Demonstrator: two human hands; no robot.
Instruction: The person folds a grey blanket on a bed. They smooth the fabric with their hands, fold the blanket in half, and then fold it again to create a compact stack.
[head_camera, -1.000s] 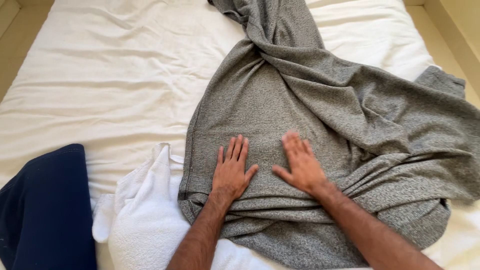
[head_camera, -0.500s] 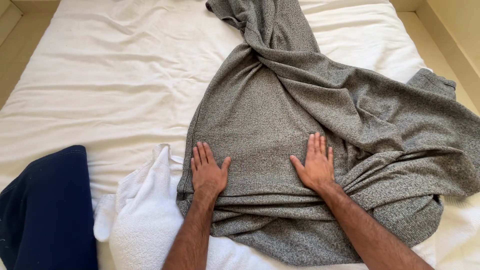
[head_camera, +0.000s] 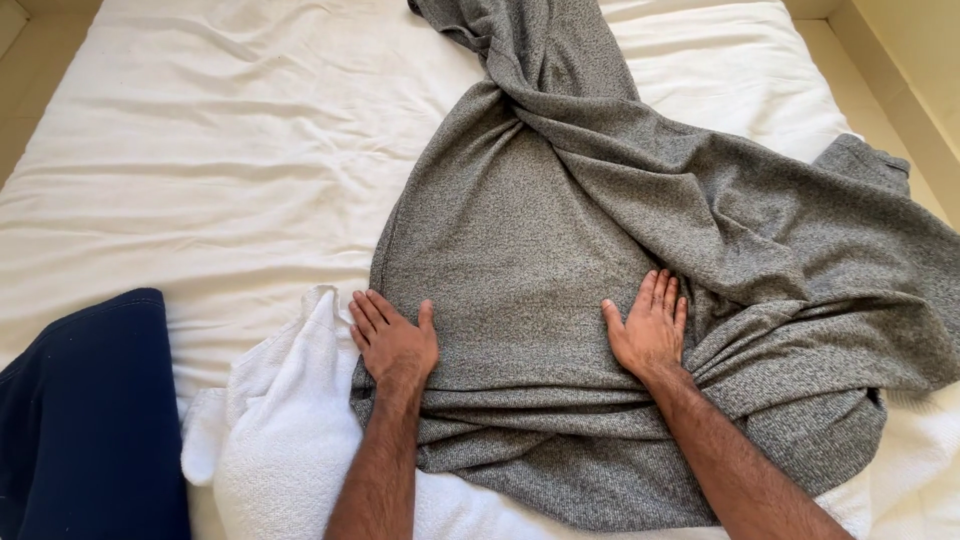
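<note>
Head view, one entry.

Item: grey knit garment (head_camera: 600, 250), spread over the centre and right of the frame on a bed with a white sheet (head_camera: 200, 150).

Condition: the middle panel lies flat and fairly smooth. A twisted length runs off toward the top edge of the frame; heavy folds bunch at the right and along the lower edge. No tidy fold shows yet, so the smoothing looks partly done, with the right side and the twisted length left to straighten.

Hands: left hand (head_camera: 392, 342) open, palm down, fingers spread, pressing the garment's left edge. Right hand (head_camera: 650, 328) open, palm down, flat beside the right-hand folds. Neither grips anything.

Adjacent: white towel (head_camera: 270, 450) at lower left, partly under the garment; dark blue cloth (head_camera: 85, 420) in the lower left corner.
</note>
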